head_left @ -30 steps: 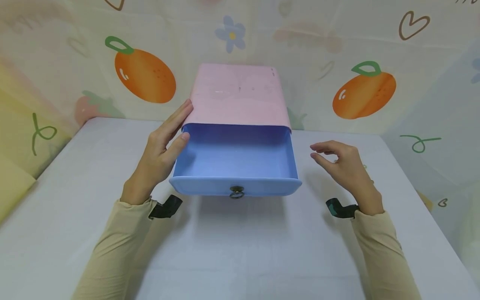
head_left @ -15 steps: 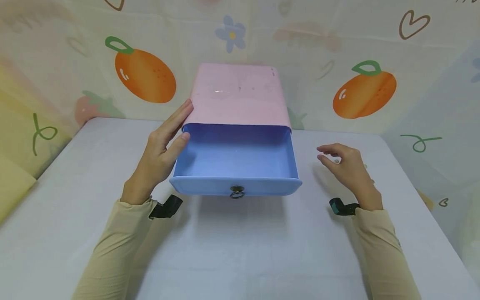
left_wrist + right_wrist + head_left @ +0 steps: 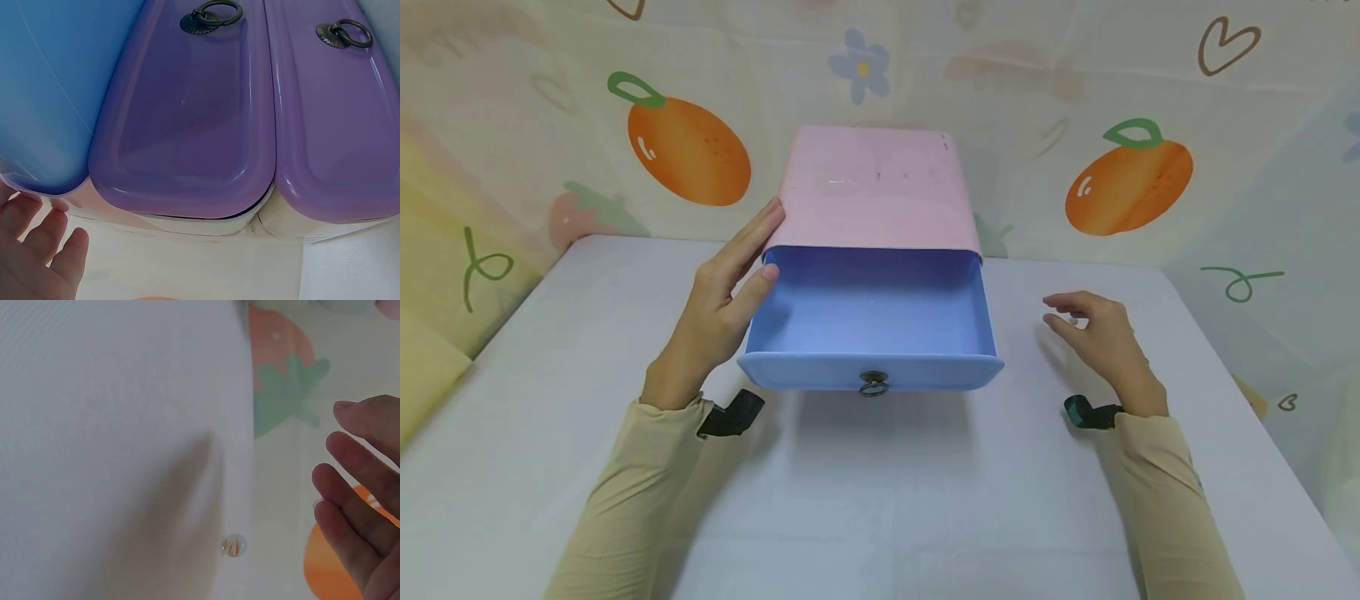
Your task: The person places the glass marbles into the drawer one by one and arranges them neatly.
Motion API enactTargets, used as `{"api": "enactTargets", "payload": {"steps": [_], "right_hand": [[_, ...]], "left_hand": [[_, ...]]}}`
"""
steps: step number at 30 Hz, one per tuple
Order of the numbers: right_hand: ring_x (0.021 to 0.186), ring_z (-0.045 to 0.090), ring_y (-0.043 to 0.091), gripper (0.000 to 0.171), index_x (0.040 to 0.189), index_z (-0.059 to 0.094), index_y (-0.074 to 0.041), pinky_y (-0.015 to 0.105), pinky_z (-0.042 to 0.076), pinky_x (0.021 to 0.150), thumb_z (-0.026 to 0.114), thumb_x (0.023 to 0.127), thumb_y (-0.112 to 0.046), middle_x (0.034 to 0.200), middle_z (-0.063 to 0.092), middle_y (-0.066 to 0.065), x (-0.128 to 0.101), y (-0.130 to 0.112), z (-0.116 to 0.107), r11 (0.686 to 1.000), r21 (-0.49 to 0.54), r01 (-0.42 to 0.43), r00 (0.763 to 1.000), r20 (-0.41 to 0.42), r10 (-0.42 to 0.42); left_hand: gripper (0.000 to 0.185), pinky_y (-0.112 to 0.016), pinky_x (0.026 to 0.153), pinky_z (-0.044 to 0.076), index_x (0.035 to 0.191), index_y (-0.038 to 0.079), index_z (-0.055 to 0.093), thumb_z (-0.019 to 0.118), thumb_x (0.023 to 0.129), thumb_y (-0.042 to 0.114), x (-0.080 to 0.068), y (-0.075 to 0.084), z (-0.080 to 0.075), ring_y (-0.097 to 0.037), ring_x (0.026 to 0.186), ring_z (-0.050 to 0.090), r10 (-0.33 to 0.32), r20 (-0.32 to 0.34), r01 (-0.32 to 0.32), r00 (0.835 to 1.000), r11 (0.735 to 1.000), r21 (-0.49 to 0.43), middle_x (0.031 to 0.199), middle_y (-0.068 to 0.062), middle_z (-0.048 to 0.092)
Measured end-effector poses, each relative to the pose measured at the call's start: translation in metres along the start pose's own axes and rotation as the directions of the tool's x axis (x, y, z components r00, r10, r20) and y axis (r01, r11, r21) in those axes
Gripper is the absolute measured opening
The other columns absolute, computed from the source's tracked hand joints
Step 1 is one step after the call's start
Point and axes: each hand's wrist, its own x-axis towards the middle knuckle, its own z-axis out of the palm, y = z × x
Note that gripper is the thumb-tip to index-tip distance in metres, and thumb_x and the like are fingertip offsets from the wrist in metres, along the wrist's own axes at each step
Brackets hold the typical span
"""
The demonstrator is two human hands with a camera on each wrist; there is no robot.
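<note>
A small chest of drawers with a pink top [image 3: 876, 187] stands at the back centre. Its blue drawer [image 3: 871, 372], fronted by a dark metal ring pull [image 3: 873, 384], is pulled out with bare insides. My left hand [image 3: 707, 312] rests against the chest's left side, fingers straight, thumb at the drawer's edge. To the right of the chest, my right hand [image 3: 1097, 333] hovers over the table, fingers slightly bent, thumb apart, holding nothing. A clear marble [image 3: 234, 545] with an orange swirl lies on the table near that hand.
Two purple drawers [image 3: 187, 119], both closed, sit under the blue one in the left wrist view. Small specks of colour show beside the right wrist, partly hidden. A white cloth covers the table [image 3: 880, 500]; a printed backdrop [image 3: 1015, 100] hangs close behind the chest.
My right hand has shifted a little to the right, away from the drawer, so a small round thing shows between its thumb and fingers. The left hand and the chest stay in place.
</note>
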Motion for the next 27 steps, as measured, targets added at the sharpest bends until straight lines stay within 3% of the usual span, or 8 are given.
{"api": "enactTargets", "payload": {"steps": [8,15,24,27], "right_hand": [[0.107,0.063,0.045,0.031,0.120,0.066,0.005,0.061,0.051,0.094,0.068,0.092,-0.008,0.118,0.067,0.028,-0.002,0.010,0.000,0.997,-0.015,-0.076,0.994,0.076,0.077],[0.114,0.057,0.046,0.036,0.127,0.063,0.004,0.062,0.047,0.101,0.064,0.095,-0.014,0.126,0.062,0.030,-0.004,0.017,-0.003,0.984,-0.055,-0.171,0.970,0.167,0.178],[0.114,0.054,0.049,0.038,0.128,0.061,0.005,0.063,0.046,0.099,0.062,0.095,-0.012,0.130,0.058,0.033,-0.006,0.027,-0.003,0.975,-0.076,-0.209,0.965,0.149,0.218],[0.116,0.051,0.050,0.041,0.131,0.059,0.005,0.063,0.046,0.099,0.061,0.096,-0.015,0.133,0.055,0.033,-0.006,0.028,-0.003,0.963,-0.086,-0.255,0.950,0.164,0.266]], "left_hand": [[0.053,-0.026,0.120,0.032,0.150,0.010,0.044,0.047,0.097,0.004,0.000,0.001,0.000,-0.015,0.147,0.038,-0.005,0.000,0.005,1.000,1.000,0.011,0.158,-0.001,0.040],[0.053,-0.026,0.121,0.032,0.150,0.010,0.044,0.046,0.097,0.003,0.000,-0.001,0.000,-0.015,0.147,0.038,0.001,0.001,-0.001,1.000,1.000,0.005,0.158,-0.001,0.040],[0.053,-0.026,0.121,0.031,0.150,0.009,0.043,0.046,0.097,0.003,0.000,0.000,0.000,-0.015,0.147,0.038,0.000,0.000,0.000,1.000,1.000,0.005,0.159,-0.002,0.039],[0.053,-0.026,0.121,0.031,0.150,0.009,0.044,0.046,0.097,0.003,0.000,0.000,0.000,-0.015,0.147,0.037,-0.001,-0.001,0.001,1.000,1.000,0.002,0.159,-0.001,0.040]]}}
